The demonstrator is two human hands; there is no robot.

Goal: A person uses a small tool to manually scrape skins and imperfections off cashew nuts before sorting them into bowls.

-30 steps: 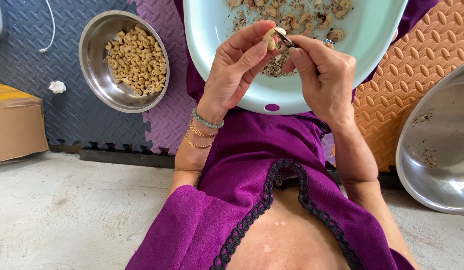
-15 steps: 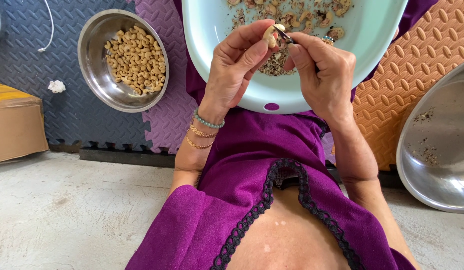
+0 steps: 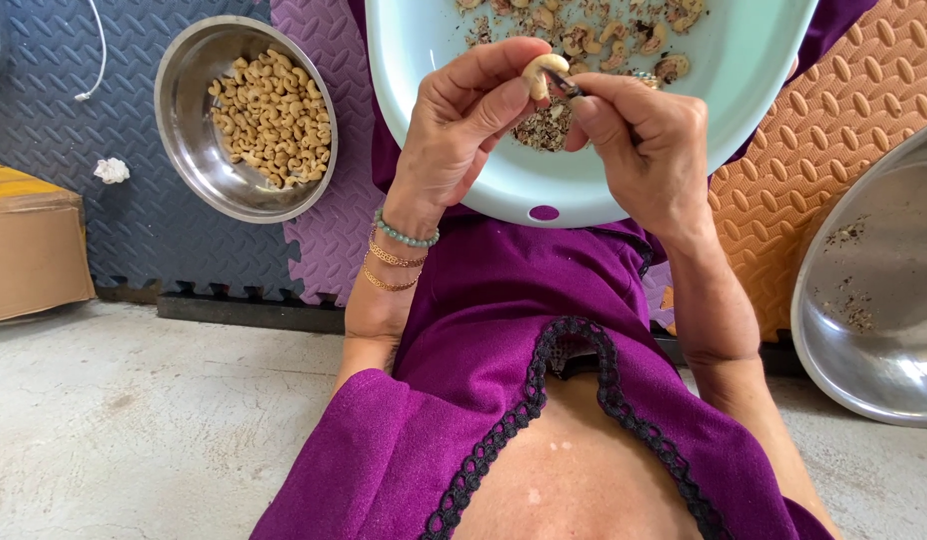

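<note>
My left hand [image 3: 464,125] pinches a pale curved cashew nut [image 3: 541,70] between thumb and fingers over a light blue plastic basin [image 3: 464,170] resting on my lap. My right hand [image 3: 644,140] grips a small metal blade [image 3: 564,83] whose tip touches the nut. Inside the basin lie several unpeeled cashews [image 3: 604,35] and a heap of brown skin scraps [image 3: 544,128]. Beaded and gold bracelets ring my left wrist.
A steel bowl [image 3: 189,150] holding peeled cashews [image 3: 269,120] sits on the foam mats at the left. A large steel basin [image 3: 874,300] with a few scraps stands at the right. A cardboard box [image 3: 29,250] lies at the far left, on the concrete floor.
Both hands have lifted slightly toward the basin's far side. The nut has turned in my left fingers, showing more of its pale curve, with the blade working on it.
</note>
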